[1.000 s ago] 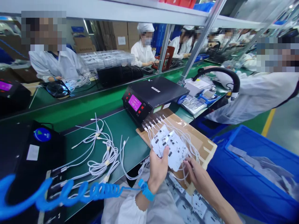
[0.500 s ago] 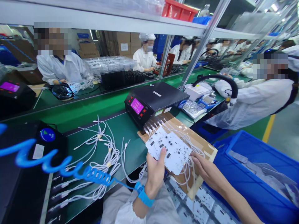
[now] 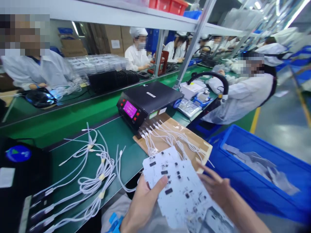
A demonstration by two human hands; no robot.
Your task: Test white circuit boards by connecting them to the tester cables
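Note:
My left hand grips the lower left edge of a white circuit board panel with dark chips, its thumb on top. My right hand, blurred by motion, is beside the panel's right edge with its fingers spread; whether it touches the panel is hard to tell. Beyond the panel, white cables run from a black tester with a lit pink screen over a brown cardboard sheet. A blue band circles my left wrist.
Bundled white cables lie on the green table at the left, by a black box. A blue bin with clear bags stands at the right. Co-workers in white sit across and at the right.
The panel has moved closer to me and off the cardboard. My right hand has let go of the cables, which now lie on the sheet. The view has shifted right.

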